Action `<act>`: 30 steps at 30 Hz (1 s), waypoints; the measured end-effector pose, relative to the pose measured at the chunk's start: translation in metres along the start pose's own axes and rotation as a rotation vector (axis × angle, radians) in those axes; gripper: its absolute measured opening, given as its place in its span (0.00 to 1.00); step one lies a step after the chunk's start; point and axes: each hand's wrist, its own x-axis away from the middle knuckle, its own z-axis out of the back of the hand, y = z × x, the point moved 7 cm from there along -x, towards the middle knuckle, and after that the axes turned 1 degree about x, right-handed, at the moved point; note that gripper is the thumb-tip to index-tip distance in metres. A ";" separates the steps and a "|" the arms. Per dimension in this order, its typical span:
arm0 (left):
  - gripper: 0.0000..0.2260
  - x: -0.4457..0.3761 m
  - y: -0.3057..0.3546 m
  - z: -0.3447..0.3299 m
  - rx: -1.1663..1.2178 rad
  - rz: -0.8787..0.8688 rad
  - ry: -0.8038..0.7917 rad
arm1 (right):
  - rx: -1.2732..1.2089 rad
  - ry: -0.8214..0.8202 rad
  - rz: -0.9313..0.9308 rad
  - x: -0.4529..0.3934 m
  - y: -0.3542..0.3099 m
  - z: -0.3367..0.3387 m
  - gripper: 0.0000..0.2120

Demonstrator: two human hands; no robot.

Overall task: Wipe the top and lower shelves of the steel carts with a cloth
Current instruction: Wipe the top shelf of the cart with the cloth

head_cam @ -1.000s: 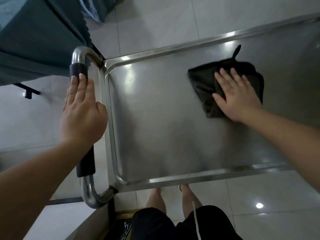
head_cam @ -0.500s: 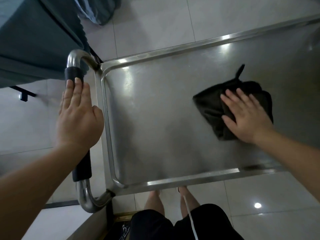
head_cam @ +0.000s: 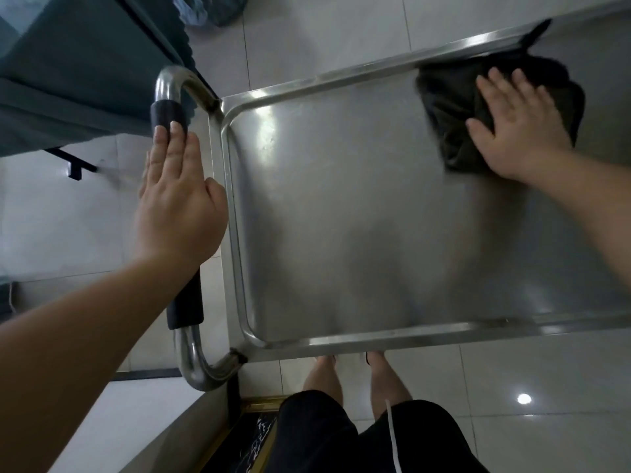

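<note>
**Cart top shelf: mid-wipe, cloth up against the far rim**

Cart point(head_cam: 341, 216) fills the middle and right of the frame, its top shelf a shallow steel tray with a raised rim point(head_cam: 307, 85) all round. The cloth point(head_cam: 447, 107), dark and bunched up, sits in the upper right, touching the far rim. One strip of it pokes over the rim.

Right hand point(head_cam: 519, 128) lies flat on the cloth, fingers straight and a bit spread, pressing down rather than gripping. Left hand point(head_cam: 177, 196) rests flat on the handle point(head_cam: 170, 112) at left of frame, fingers straight along the black grip, not curled round it as far as I can see. Looks like it's just steadying the cart.

My take on doing this pass well: keep the palm weight even so the whole cloth drags, not just the fingertip edge. Work in overlapping strokes along the tray, and run the cloth right into the rounded corners where grime likes to sit. The cloth is bunched, so flattening it would cover more steel per stroke. Keep the handle braced so the cart doesn't roll. The lower shelf isn't visible from here, so I'd guess it comes after.
</note>
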 end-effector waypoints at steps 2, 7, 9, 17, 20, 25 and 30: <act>0.29 -0.001 -0.001 0.000 0.009 -0.008 -0.002 | -0.015 0.026 -0.025 0.054 0.007 -0.013 0.37; 0.29 -0.003 -0.003 -0.002 0.045 -0.010 0.014 | 0.029 -0.061 -0.076 0.203 0.029 -0.063 0.35; 0.29 -0.004 -0.004 -0.003 0.058 -0.008 0.012 | 0.050 -0.065 -0.133 0.245 0.026 -0.077 0.36; 0.29 -0.002 0.000 0.005 0.135 -0.020 -0.018 | -0.013 0.020 -0.061 0.268 -0.198 -0.132 0.36; 0.29 -0.001 0.004 0.009 0.135 -0.023 -0.025 | -0.051 -0.042 0.161 0.271 -0.307 -0.156 0.35; 0.29 -0.001 0.007 0.009 0.132 -0.050 -0.031 | -0.055 -0.049 0.367 0.265 -0.357 -0.164 0.32; 0.31 0.000 0.004 0.006 0.153 -0.071 -0.037 | 0.006 -0.025 0.518 0.246 -0.280 -0.143 0.33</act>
